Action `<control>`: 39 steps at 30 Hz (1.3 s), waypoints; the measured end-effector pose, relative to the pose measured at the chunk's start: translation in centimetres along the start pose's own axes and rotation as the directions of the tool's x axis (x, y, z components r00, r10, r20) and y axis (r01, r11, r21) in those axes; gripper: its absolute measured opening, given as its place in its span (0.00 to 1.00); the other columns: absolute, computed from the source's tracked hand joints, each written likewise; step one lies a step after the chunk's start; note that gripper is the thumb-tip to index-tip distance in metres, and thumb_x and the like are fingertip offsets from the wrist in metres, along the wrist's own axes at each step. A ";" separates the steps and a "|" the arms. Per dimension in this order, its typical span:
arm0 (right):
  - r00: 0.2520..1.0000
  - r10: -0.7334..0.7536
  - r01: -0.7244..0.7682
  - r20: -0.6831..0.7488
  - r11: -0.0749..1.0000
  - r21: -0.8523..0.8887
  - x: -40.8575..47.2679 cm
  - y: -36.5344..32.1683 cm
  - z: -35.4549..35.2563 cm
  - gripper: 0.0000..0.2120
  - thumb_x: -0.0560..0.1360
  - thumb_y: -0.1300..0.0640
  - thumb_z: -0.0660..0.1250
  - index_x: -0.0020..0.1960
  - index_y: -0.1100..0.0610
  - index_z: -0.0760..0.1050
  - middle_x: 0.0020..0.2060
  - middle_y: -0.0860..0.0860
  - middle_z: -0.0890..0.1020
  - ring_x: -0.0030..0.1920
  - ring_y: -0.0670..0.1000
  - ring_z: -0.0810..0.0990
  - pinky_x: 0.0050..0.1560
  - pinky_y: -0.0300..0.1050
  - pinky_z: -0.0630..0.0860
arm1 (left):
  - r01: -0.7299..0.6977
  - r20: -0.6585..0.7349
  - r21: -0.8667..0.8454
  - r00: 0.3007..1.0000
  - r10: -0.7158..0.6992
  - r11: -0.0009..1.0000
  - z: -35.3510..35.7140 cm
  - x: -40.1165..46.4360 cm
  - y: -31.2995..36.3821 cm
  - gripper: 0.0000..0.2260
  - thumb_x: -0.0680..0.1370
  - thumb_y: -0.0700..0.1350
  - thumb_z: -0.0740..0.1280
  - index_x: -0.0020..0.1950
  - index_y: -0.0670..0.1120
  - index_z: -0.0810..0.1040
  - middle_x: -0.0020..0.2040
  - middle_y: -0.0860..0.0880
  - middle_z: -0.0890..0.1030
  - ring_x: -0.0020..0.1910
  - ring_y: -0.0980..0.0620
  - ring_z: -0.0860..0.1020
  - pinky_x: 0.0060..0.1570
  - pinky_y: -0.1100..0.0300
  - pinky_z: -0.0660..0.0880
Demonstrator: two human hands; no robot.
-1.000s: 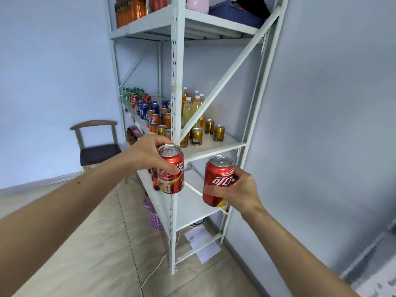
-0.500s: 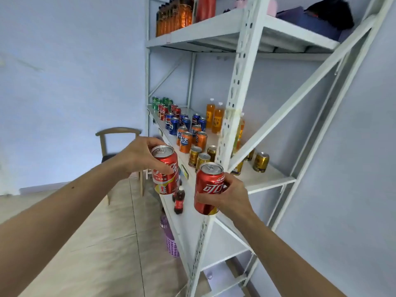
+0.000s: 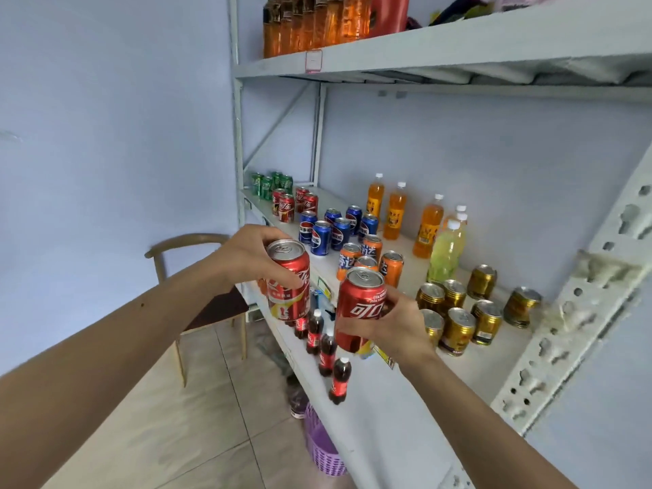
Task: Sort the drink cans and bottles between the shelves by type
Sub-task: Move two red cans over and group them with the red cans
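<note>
Head-camera view showed a person carrying two red cola cans toward a metal shelf unit, one in each hand, in what appeared to be the delivery step of the sort. The left hand (image 3: 247,257) curled around the upper part of the left red can (image 3: 288,278), held upright in front of the shelf edge; the right hand (image 3: 391,326) wrapped the right red can (image 3: 360,308) from behind and below, also upright and just beside the first, the two cans apart. Both cans hung in the air above the front lip of the middle shelf (image 3: 476,368), not yet set down. Matching red cans (image 3: 286,207) stood further back on that shelf, near the green cans (image 3: 266,187) at its far end, with blue cans (image 3: 321,232), orange cans (image 3: 391,268), gold cans (image 3: 458,330) and orange bottles (image 3: 397,215) ranged between. Small cola bottles (image 3: 326,352) stood in a row on what seemed a lower shelf, though the angle made that hard to confirm. Judged from the layout, the next move called for reaching past the blue and orange cans to stand both cans beside their red group without knocking neighbours.
</note>
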State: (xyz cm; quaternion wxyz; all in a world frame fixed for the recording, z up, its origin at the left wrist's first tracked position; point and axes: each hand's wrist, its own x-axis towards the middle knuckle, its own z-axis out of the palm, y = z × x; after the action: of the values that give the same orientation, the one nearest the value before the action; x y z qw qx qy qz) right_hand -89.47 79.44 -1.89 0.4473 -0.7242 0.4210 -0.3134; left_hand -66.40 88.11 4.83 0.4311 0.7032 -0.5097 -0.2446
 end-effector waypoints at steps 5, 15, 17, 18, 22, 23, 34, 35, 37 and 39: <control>0.999 0.027 -0.027 -0.027 0.999 -0.024 6.1 -0.9 4.0 0.38 0.53 0.54 0.86 0.61 0.52 0.77 0.48 0.45 0.84 0.50 0.46 0.83 0.58 0.49 0.80 | 0.004 0.040 -0.018 0.999 -0.004 1.000 -4.1 6.3 -3.7 0.24 0.59 0.39 0.83 0.52 0.49 0.82 0.46 0.53 0.86 0.47 0.54 0.84 0.46 0.57 0.81; 0.994 0.013 -0.013 -0.110 1.000 -0.004 22.0 -2.1 9.0 0.36 0.56 0.56 0.85 0.61 0.52 0.75 0.49 0.45 0.82 0.52 0.47 0.81 0.57 0.47 0.77 | -0.046 0.101 -0.033 0.994 0.049 0.998 -9.4 22.7 -9.5 0.24 0.58 0.38 0.83 0.52 0.49 0.83 0.44 0.53 0.86 0.44 0.56 0.85 0.46 0.57 0.81; 0.991 0.000 0.001 -0.137 1.000 0.002 25.4 -2.6 9.7 0.35 0.56 0.56 0.85 0.60 0.52 0.76 0.48 0.45 0.83 0.50 0.47 0.82 0.57 0.48 0.79 | -0.055 0.104 -0.035 0.993 0.058 0.998 -10.6 26.2 -10.1 0.24 0.59 0.38 0.83 0.52 0.48 0.83 0.45 0.52 0.86 0.45 0.55 0.85 0.48 0.55 0.81; 0.988 -0.008 0.008 -0.151 1.000 -0.002 27.3 -2.9 10.1 0.35 0.55 0.56 0.85 0.60 0.52 0.76 0.47 0.44 0.83 0.49 0.46 0.82 0.56 0.48 0.79 | -0.060 0.102 -0.041 0.993 0.064 0.997 -11.2 28.1 -10.3 0.24 0.58 0.38 0.83 0.52 0.48 0.83 0.46 0.52 0.86 0.45 0.54 0.85 0.50 0.55 0.81; 0.979 -0.010 0.009 -0.206 1.000 -0.005 34.5 -4.1 12.3 0.34 0.55 0.54 0.85 0.58 0.51 0.78 0.48 0.45 0.84 0.50 0.47 0.83 0.56 0.50 0.80 | -0.071 0.110 -0.063 0.991 0.078 0.995 -13.8 35.4 -11.8 0.26 0.59 0.37 0.83 0.55 0.48 0.82 0.47 0.52 0.86 0.47 0.54 0.84 0.47 0.58 0.79; 0.976 -0.002 0.002 -0.218 1.000 -0.003 36.5 -4.4 12.9 0.33 0.55 0.54 0.85 0.57 0.51 0.77 0.47 0.45 0.84 0.50 0.47 0.83 0.56 0.51 0.80 | -0.078 0.116 -0.074 0.990 0.086 0.994 -14.5 37.4 -12.3 0.26 0.59 0.37 0.83 0.56 0.48 0.82 0.48 0.52 0.86 0.47 0.54 0.84 0.46 0.60 0.78; 0.892 0.061 -0.078 -0.447 0.997 -0.020 53.8 -8.2 20.0 0.34 0.58 0.55 0.84 0.60 0.56 0.77 0.47 0.48 0.83 0.48 0.50 0.82 0.58 0.49 0.78 | -0.177 0.218 -0.121 0.955 0.200 0.977 -20.8 59.1 -16.2 0.28 0.54 0.38 0.83 0.53 0.48 0.83 0.46 0.52 0.86 0.49 0.52 0.83 0.50 0.56 0.79; 0.878 0.068 -0.088 -0.474 0.996 -0.020 55.2 -8.4 20.3 0.35 0.58 0.55 0.84 0.62 0.56 0.76 0.49 0.50 0.83 0.49 0.51 0.82 0.57 0.48 0.78 | -0.190 0.233 -0.122 0.948 0.215 0.974 -21.1 60.9 -16.1 0.27 0.56 0.37 0.83 0.53 0.48 0.83 0.46 0.52 0.86 0.48 0.53 0.83 0.48 0.58 0.79; 0.856 0.071 -0.096 -0.511 0.995 -0.023 57.6 -8.7 20.8 0.35 0.60 0.55 0.83 0.64 0.57 0.75 0.51 0.51 0.82 0.49 0.51 0.80 0.53 0.45 0.76 | -0.221 0.247 -0.132 0.937 0.248 0.966 -21.2 64.3 -16.0 0.24 0.58 0.36 0.82 0.51 0.49 0.83 0.45 0.53 0.85 0.47 0.55 0.83 0.44 0.62 0.77; 0.835 0.074 -0.103 -0.545 0.994 -0.023 60.3 -8.8 21.2 0.35 0.60 0.56 0.83 0.64 0.57 0.74 0.50 0.50 0.81 0.48 0.51 0.80 0.50 0.43 0.74 | -0.235 0.265 -0.153 0.926 0.269 0.960 -21.0 67.7 -16.2 0.23 0.58 0.36 0.82 0.49 0.50 0.82 0.46 0.53 0.85 0.47 0.55 0.82 0.43 0.63 0.77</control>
State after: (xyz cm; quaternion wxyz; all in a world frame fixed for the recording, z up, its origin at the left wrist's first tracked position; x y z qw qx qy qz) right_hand -41.92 36.05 2.22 0.3049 -0.5967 0.5713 -0.4740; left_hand -17.32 34.57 8.17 0.4225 0.5624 -0.6371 -0.3150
